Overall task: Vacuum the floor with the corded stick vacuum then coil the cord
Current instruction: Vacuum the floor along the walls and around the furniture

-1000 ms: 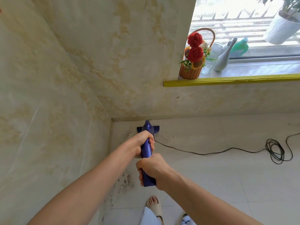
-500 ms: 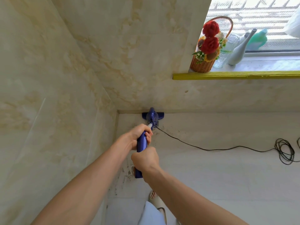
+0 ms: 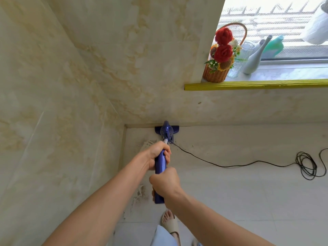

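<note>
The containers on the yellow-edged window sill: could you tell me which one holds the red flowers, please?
The woven wicker basket with the hoop handle, leftmost on the sill. The clear ribbed glass, pale grey long-necked vase and green bottle hold none.

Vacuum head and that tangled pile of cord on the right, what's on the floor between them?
In the head view, only the black cord trails across bare floor from the vacuum head to the pile.

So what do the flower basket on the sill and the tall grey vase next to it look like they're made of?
Flower basket: woven wicker or rattan, by its brown ribbed weave and thin arched handle. Tall grey vase: probably matte ceramic, smooth and opaque with no glare; painted glass is possible.
</note>
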### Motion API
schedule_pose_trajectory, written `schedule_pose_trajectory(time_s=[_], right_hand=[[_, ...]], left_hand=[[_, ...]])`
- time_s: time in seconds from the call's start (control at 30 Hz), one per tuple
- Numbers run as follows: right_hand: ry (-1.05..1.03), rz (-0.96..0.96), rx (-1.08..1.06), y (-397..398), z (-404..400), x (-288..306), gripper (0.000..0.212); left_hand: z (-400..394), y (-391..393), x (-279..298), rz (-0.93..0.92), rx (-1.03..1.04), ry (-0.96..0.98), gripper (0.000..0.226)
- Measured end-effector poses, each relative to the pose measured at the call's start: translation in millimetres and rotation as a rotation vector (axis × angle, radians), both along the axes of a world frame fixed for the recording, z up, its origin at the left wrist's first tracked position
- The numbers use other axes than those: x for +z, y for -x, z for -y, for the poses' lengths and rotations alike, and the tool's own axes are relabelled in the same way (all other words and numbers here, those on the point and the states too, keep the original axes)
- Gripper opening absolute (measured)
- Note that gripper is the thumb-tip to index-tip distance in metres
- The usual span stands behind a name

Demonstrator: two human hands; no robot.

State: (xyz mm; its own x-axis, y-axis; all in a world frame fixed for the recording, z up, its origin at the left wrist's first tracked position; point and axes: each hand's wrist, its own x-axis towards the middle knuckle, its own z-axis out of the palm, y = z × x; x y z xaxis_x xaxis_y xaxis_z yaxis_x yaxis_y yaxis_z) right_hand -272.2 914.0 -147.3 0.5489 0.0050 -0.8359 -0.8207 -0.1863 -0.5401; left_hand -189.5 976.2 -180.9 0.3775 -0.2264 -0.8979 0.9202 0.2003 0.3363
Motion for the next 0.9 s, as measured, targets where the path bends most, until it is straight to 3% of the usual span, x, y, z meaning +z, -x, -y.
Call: schedule_pose_trajectory(time_s=[0.23,0.53,0.8,0.9], right_hand=[[-0.101,-0.027,-0.026,-21.2,4.6,1.3,0.016],[-0.152,-0.063,0.065,-7.3,9.6,12.7,0.035],[-0.196,-0.055,0.142,-11.4,-27.1,15.2,0.033],[-0.233,-0.063,0.117,-18.8,-42.3,14.4,0.023]], left_hand=[[5.1,-15.8,11.4,0.026,0.002,-0.034,0.031],[-0.2,3.6,22.9,-0.007,0.065,-0.076,0.026],[-44.5,5.0,23.9,-0.001,0.168,-0.085,0.025],[-58.8,-2.3,25.8,0.013,0.154,-0.111,0.027]])
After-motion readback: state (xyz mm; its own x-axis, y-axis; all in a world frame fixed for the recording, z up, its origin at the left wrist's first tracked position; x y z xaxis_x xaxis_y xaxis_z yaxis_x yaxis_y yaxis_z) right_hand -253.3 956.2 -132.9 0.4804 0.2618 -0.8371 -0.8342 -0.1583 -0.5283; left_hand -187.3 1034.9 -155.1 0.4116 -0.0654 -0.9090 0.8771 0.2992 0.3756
